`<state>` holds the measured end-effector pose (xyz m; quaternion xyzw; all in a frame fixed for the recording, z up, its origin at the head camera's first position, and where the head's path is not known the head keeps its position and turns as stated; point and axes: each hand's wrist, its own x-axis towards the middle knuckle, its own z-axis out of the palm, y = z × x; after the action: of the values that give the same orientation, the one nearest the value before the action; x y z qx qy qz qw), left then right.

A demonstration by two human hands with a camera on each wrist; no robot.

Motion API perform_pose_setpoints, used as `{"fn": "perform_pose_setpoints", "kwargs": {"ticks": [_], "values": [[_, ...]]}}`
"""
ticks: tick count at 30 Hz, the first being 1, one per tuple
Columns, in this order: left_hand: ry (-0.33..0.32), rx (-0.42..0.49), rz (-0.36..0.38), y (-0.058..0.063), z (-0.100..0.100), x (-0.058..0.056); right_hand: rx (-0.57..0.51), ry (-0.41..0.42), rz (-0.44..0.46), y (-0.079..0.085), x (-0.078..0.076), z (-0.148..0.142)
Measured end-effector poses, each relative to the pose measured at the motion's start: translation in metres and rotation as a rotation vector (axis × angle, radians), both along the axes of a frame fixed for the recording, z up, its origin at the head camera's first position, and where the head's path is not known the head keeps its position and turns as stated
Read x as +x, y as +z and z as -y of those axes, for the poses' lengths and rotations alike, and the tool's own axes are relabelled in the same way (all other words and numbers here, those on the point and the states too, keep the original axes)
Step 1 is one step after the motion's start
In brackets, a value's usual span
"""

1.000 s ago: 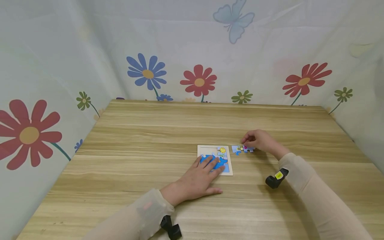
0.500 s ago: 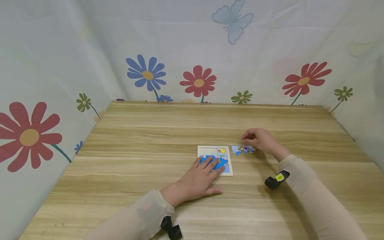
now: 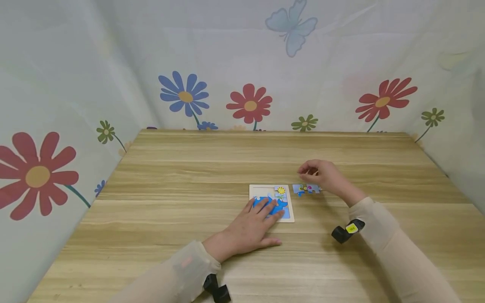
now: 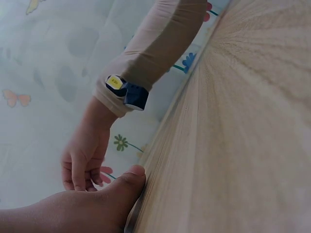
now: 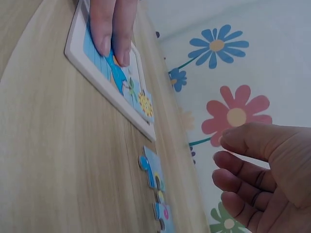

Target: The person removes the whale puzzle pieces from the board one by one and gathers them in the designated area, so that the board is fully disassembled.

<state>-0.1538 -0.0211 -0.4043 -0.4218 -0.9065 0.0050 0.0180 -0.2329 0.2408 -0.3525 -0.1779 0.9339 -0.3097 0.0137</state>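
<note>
A small jigsaw puzzle in a pale wooden frame (image 3: 291, 210) lies on the table, partly filled with blue pieces and a yellow sun piece (image 3: 281, 190). My left hand (image 3: 248, 229) rests on it with spread fingers, hiding part of the picture. To the right of the frame lie loose puzzle pieces (image 5: 154, 167), side by side in a short row. Just above these pieces hovers my right hand (image 3: 327, 176). In the right wrist view, its thumb and loosely bent fingers (image 5: 238, 165) are apart with nothing between them. The left wrist view shows only part of the left hand (image 4: 87, 208).
The wooden table (image 3: 170, 168) reaches back to a white curtain (image 3: 227, 42) printed with flowers. Each sleeved wrist wears a black camera, such as the one on the right (image 3: 342, 233).
My right hand has lifted off the loose pieces and shifted slightly left and back, its thumb and fingers parting. The left hand has stayed on the puzzle.
</note>
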Motion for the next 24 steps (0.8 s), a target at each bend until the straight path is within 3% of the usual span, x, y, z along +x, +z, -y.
{"fn": "perform_pose_setpoints", "kwargs": {"ticks": [9, 24], "values": [[-0.002, -0.004, -0.007, -0.002, -0.001, -0.001, 0.03, 0.094, -0.02, -0.001, 0.005, 0.016], [0.001, -0.018, 0.011, 0.0, -0.001, 0.0, 0.082, 0.164, -0.011, -0.016, 0.003, 0.037]]}}
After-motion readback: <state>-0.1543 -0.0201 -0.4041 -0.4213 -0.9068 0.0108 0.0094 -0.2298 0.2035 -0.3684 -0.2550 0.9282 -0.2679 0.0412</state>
